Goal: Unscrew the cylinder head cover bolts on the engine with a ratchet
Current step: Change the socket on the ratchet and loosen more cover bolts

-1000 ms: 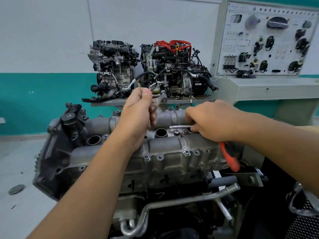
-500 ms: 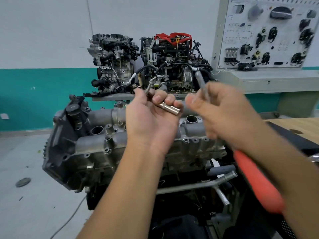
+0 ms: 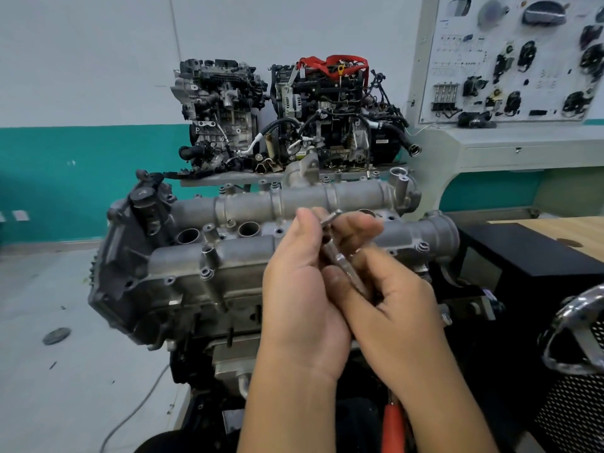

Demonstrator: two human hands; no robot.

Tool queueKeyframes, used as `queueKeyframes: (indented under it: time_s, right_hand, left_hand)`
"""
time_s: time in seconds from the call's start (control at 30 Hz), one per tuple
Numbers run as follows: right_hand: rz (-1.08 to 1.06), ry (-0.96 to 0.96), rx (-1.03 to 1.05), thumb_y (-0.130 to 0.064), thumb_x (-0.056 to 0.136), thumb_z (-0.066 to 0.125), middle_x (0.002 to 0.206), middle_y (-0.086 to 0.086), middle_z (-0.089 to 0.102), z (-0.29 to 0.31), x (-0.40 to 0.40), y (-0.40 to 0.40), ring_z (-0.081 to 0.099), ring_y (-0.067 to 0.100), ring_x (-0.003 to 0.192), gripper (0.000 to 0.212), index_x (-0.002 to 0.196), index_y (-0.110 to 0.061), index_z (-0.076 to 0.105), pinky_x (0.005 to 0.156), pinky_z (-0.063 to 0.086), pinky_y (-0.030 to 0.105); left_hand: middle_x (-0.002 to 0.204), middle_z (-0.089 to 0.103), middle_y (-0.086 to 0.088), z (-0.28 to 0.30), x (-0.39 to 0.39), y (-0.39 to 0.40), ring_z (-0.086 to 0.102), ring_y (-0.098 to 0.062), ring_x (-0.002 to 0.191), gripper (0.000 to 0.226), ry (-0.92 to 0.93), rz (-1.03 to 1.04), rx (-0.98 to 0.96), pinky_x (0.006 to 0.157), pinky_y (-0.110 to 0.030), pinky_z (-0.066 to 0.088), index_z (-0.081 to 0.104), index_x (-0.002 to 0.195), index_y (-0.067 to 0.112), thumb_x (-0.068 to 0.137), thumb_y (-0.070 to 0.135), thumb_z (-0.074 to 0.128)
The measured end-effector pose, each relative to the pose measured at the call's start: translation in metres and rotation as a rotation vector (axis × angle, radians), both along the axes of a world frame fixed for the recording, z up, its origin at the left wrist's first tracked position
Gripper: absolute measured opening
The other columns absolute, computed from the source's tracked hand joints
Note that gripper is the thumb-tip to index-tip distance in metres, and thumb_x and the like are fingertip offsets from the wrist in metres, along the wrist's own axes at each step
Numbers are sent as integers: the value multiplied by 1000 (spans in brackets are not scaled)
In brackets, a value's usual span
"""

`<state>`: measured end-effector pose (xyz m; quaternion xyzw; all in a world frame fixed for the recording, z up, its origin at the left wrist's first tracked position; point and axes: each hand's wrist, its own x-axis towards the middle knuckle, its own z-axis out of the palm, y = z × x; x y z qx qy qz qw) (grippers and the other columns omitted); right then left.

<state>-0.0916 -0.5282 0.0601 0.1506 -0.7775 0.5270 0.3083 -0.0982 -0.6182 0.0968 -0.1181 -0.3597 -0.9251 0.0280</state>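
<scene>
Two display engines (image 3: 287, 116) stand on a shelf by the teal-banded wall, beside a parts board (image 3: 516, 57)

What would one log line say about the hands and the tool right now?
left hand: holds metal rod | right hand: grips ratchet | tool: off engine | red handle: points down | bolts: some in cover

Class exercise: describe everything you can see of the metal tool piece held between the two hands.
The metal tool piece is a slim, silvery steel shaft with a squared upper tip and a stepped collar partway down. It tilts, tip up and away, above the grey engine cover. The left hand pinches its upper part; the right hand grips its lower part. Its lower end is hidden. A red handle shows below the right wrist.
</scene>
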Motion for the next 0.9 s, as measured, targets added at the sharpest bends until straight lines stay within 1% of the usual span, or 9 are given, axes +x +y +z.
queueKeyframes:
  time_s: [0.07,0.13,0.23,0.37,0.47,0.63,0.73,0.8,0.9]
  right_hand:
    - [29,-32,15,-65,84,56,67,-4,63,-5,3,-3,54,6,57,45,87,-21,63,54,46,26]
    - [99,-40,-51,-65,87,55,68,-3,64,-11,6,-10,58,7,60,41,90,-25,65,57,49,31]
    - [107,16,-264,-62,91,57,76,0,70,-19,13,-22,66,18,69,35,96,-29,69,61,55,41]
    - [89,-3,-325,-52,95,55,78,13,67,-27,20,-28,63,40,76,39,92,-15,65,64,52,58]
    - [68,9,-285,-47,98,52,72,12,60,-34,24,-24,58,35,68,42,83,-9,60,60,48,51]
    - [91,-28,-230,-44,97,53,58,1,55,-45,31,-19,47,10,51,37,65,-25,54,47,41,26]
    - [116,-87,-146,-41,96,56,54,4,52,-52,32,-12,44,18,48,41,64,-15,53,44,37,28]
    - [124,-156,-59,-38,94,61,51,1,50,-54,33,-7,41,12,48,40,63,-13,55,45,36,27]
    - [77,-366,-142,-49,71,76,51,-5,47,-52,35,2,40,6,49,40,70,-12,60,45,35,27]
  left_hand:
    - [101,74,-17,-4,8,-6,69,-26,90,31,90,47,-122,80,-37,57,72,96,17,94,44,57]
    - [98,77,-12,-6,16,-10,69,-19,85,30,159,72,-241,77,-34,55,69,74,31,98,40,55]
    - [96,76,-17,-6,21,-8,69,-21,86,30,193,86,-228,73,-30,56,65,75,28,99,37,50]
    - [90,76,-17,-17,25,-3,69,-22,79,24,150,202,-130,68,-28,59,56,88,17,107,28,46]
    - [86,75,-13,-29,28,-1,71,-21,79,18,87,252,-93,69,-31,60,54,92,14,106,25,49]
    - [87,74,-20,-56,30,8,68,-21,71,19,2,313,-205,61,-30,56,57,96,12,107,27,52]
    - [75,70,-10,-66,29,10,70,-20,66,19,-84,332,-121,57,-28,57,59,92,14,106,25,52]
    - [69,65,-8,-72,28,10,67,-19,62,18,-156,362,-50,53,-29,55,58,93,15,107,25,52]
    - [58,52,1,-77,22,10,55,-12,52,19,-201,433,9,50,-28,51,55,92,15,109,22,48]
